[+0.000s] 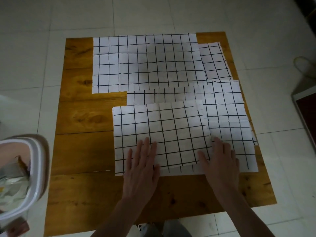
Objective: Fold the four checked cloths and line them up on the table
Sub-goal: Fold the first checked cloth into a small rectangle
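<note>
Both hands, left and right, flat on the 6 o'clock cloth; cloths toward 12 and 3 o'clock apparently unfolded, unaligned.

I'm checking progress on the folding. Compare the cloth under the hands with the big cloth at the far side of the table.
The near cloth shows a smaller area; the far cloth spreads wider across the table. The near cloth has the left hand and right hand lying flat on it; the far cloth is untouched. The near cloth overlaps other cloths; the far cloth lies mostly on bare wood. Both are white with a black grid.
</note>
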A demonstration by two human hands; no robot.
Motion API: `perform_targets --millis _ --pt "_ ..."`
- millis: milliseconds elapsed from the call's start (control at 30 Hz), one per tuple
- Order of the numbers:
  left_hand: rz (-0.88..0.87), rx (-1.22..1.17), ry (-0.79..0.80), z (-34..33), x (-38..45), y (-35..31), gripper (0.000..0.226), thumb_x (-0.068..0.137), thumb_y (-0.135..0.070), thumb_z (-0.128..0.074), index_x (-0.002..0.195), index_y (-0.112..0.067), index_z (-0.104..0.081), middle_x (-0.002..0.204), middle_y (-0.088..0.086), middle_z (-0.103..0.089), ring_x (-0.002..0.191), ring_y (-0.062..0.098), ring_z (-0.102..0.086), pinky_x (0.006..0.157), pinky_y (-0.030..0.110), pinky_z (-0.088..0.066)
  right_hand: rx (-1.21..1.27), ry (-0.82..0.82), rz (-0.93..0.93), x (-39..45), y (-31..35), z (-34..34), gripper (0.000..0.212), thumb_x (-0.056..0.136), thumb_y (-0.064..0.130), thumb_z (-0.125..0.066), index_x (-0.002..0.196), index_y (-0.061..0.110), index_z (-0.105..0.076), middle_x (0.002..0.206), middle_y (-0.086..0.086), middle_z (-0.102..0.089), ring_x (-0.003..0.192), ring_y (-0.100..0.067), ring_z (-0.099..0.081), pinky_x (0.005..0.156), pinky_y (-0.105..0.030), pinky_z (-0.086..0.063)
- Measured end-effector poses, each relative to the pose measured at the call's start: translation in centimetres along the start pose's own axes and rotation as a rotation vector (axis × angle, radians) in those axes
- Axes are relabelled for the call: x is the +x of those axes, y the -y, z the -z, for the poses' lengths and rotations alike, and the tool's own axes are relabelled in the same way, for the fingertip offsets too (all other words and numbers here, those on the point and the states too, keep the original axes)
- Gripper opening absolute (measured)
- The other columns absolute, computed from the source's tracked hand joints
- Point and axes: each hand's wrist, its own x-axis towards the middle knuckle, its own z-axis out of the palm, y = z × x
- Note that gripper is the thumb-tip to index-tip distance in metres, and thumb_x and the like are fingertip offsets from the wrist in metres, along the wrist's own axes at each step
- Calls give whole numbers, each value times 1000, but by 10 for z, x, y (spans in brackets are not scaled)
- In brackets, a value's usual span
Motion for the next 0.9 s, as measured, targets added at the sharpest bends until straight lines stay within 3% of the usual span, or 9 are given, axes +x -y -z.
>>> perform_targets --millis 100,267,433,533,600,667,733,767,900 --pt "-123 13 6 -5 3 -6 66 105 -36 -31 167 -17 -17 175 9 -10 161 29 -12 123 52 -20 73 61 -80 7 4 3 62 92 47 -71 140 18 -44 126 -8 -57 110 -25 -58 88 -40 -49" --pt "-105 5 49 -9 0 -9 66 105 -35 -30 167 -19 -16 176 7 -6 162 28 -8 124 53 -16 252 164 -214 16 4 0 61 91 43 -75 135 12 -46 120 -7 -62 101 -25 -63 80 -38 -50" --pt "-97 -18 51 -7 0 -11 66 106 -35 -32 167 -19 -15 176 6 -5 162 28 -6 125 53 -15 432 137 -208 14 7 -4 45 94 30 -72 131 7 -59 122 -10 -58 96 -21 -59 75 -31 -51" --pt "-88 -9 51 -7 1 -12 66 105 -35 -33 167 -18 -19 176 7 -7 162 28 -9 124 53 -17 645 81 -209 3 17 6 21 96 23 -70 110 11 -63 102 -7 -63 92 -29 -62 67 -26 -47" --pt "-89 -3 50 -7 1 -12 66 104 -35 -34 167 -18 -20 176 7 -7 161 28 -10 123 53 -17 778 56 -197 -7 29 16 19 97 23 -70 112 14 -65 104 -2 -69 97 -27 -67 75 -29 -52" --pt "-93 1 55 -7 0 -12 67 104 -35 -34 167 -18 -19 176 7 -6 162 28 -10 123 53 -17 866 39 -213 -17 44 25 40 98 26 -69 136 16 -59 121 11 -63 107 -7 -62 90 -26 -51" --pt "-88 -2 66 -8 0 -10 67 105 -36 -34 167 -19 -16 176 6 -4 162 28 -7 123 53 -16 941 0 -170 -26 54 27 29 98 29 -67 125 21 -62 88 16 -68 77 7 -58 70 -11 -50" --pt "-85 -6 70 -8 0 -10 67 105 -36 -33 167 -19 -15 176 6 -3 162 27 -6 124 52 -16 957 -17 -140 -31 62 30 23 98 34 -64 113 16 -66 67 8 -62 59 2 -54 55 -11 -45" --pt "-67 -36 57 -6 -1 -9 65 109 -40 -30 167 -18 -14 176 5 -3 162 27 -5 125 50 -15 973 -117 -11 -46 86 30 22 104 46 -52 90 31 -57 68 -3 -56 53 -15 -49 46 -22 -40"
